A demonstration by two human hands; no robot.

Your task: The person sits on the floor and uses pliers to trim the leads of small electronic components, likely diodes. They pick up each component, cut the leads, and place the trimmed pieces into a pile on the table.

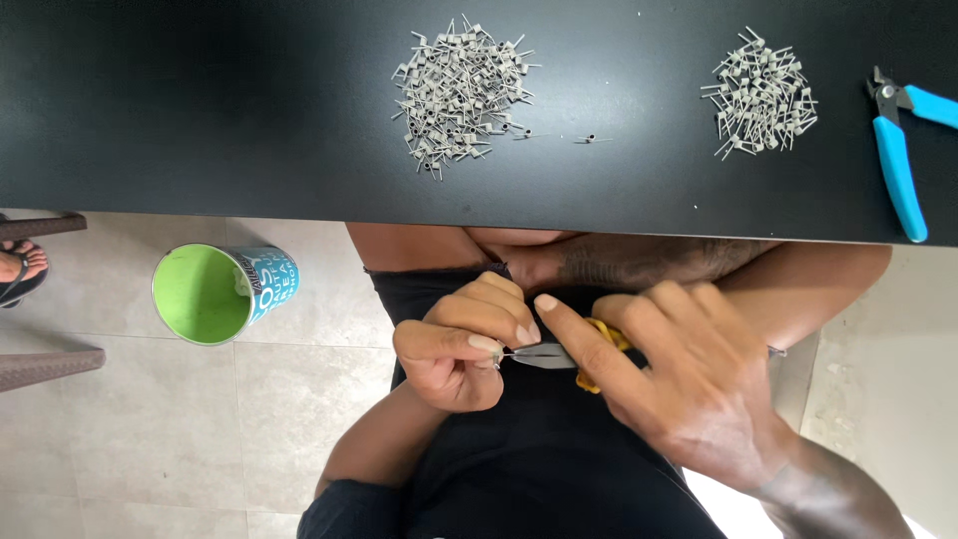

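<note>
My left hand [454,344] is held over my lap, below the black table's edge, and pinches a tiny metal wire coil [497,356] between thumb and fingers. My right hand [679,384] grips small yellow-handled pliers [599,349]. Their metal jaws [544,356] point left and meet the coil at my left fingertips. My right forefinger lies stretched along the top of the tool. Both hands hover over my black shorts [539,459].
The black table [200,100] carries two heaps of small wire coils, one in the middle [459,90] and one to the right [760,95]. Blue-handled cutters [898,160] lie at its right end. A green cup [205,294] stands on the tiled floor, and another person's sandalled foot [20,269] shows at far left.
</note>
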